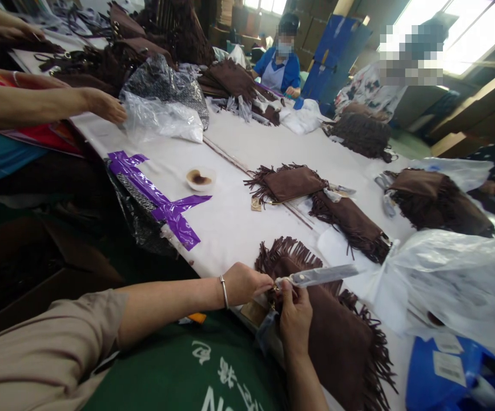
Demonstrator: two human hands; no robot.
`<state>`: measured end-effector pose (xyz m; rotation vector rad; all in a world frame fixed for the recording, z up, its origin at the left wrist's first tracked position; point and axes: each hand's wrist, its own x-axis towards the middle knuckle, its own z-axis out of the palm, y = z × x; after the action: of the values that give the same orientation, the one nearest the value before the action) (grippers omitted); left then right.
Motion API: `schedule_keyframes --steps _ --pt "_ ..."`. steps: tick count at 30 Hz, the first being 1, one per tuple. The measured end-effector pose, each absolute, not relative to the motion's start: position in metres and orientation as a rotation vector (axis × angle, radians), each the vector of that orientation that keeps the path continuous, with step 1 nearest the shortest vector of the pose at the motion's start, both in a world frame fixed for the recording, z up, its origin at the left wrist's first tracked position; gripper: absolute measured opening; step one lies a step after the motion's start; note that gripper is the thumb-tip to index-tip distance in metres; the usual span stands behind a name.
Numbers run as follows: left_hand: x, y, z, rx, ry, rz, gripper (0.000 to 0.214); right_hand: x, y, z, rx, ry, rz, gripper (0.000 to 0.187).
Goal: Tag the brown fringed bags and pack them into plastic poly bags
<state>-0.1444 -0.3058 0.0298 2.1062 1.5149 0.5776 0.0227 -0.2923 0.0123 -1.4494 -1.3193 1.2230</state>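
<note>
"What did the head view show the hands doing?"

"The left hand (247, 283), a bangle at its wrist, came in from the left, and its fingers (266, 279) were pinched closed on the end of a flat silvery strip (322, 275). I couldn't tell whether that strip was a blade or something sleeved in plastic. The right hand (295, 319) rose from below, its fingers (288, 294) clenched at the top edge of a brown fringed suede bag (337, 342)."

"Where did that bag lie?"

"On the near edge of the counter (234, 240), right under both hands, with a crumpled white plastic sheet (448, 279) just beside it."

"How far along did things look?"

"Partly done, judging by how they lay. One bundle in black patterned plastic (138, 220) was already bound with purple tape (174, 220). Farther up, other fringed bags (350, 225) lay bare on the counter, and a heap of brown bags (114, 68) sat at the far left, none of them wrapped that I could see."

"Anything else nearby?"

"A small white dish (198, 178) with brown residue sat near the taped bundle, and a co-worker's hand (104, 105) reached in from the left beside a clear plastic bag (161, 117)."
</note>
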Motion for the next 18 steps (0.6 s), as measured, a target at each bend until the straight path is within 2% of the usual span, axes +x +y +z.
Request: schedule_keyframes --steps 6,11,18 --pt "-0.142 -0.315 0.028 1.558 1.363 0.729 0.035 0.014 -0.282 0.032 -1.363 -1.699 0.956 0.025" --pt "-0.141 -0.318 0.025 1.009 1.165 0.783 0.04 0.014 -0.278 0.039 -1.359 -1.775 1.038 0.025" --pt "-0.136 -0.313 0.023 0.815 1.123 0.876 0.051 0.013 -0.275 0.042 -1.281 -1.84 1.147 0.031"
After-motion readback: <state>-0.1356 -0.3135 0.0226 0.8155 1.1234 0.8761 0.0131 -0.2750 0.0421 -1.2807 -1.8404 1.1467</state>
